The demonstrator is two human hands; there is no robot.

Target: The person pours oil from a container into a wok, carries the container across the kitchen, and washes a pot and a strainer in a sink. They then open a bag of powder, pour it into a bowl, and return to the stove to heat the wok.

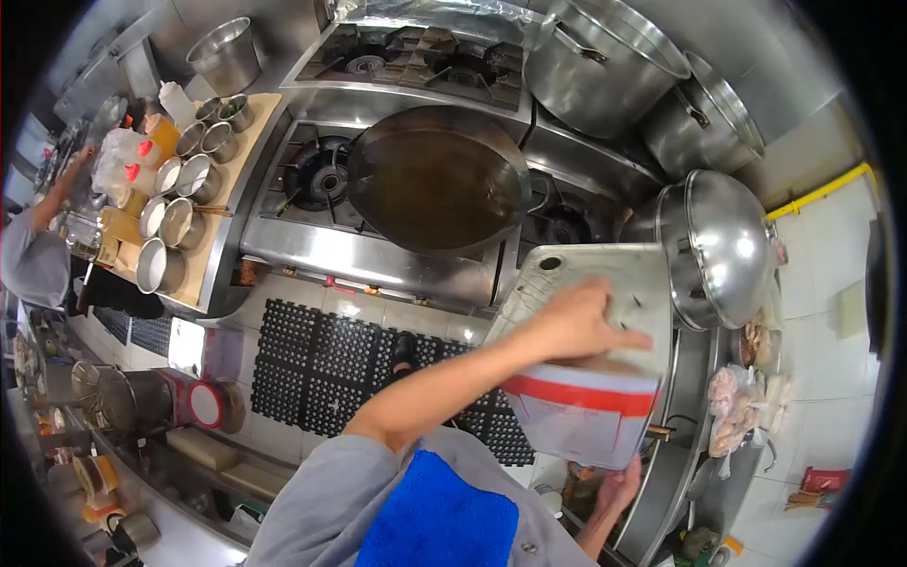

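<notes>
My left hand (pixel 590 326), slightly blurred, reaches across with its fingers apart over the mouth of a translucent plastic container (pixel 590 430) with a red band. At the container's lower right corner is my right hand (pixel 619 487), its fingers pressed on the base and partly hidden. Behind the container lies a pale metal surface (pixel 557 274) with a dark round hole near its upper left corner. The container's contents are mostly hidden. A large dark wok (pixel 439 180) with brown liquid sits on the stove, left of these.
Tall steel pots (pixel 605 71) stand at the back right, beside a domed steel lid (pixel 723 246). Metal cups and bottles crowd the left counter (pixel 248 142). A black perforated mat (pixel 316 364) covers part of the floor. Another person's arm (pixel 61 184) shows at far left.
</notes>
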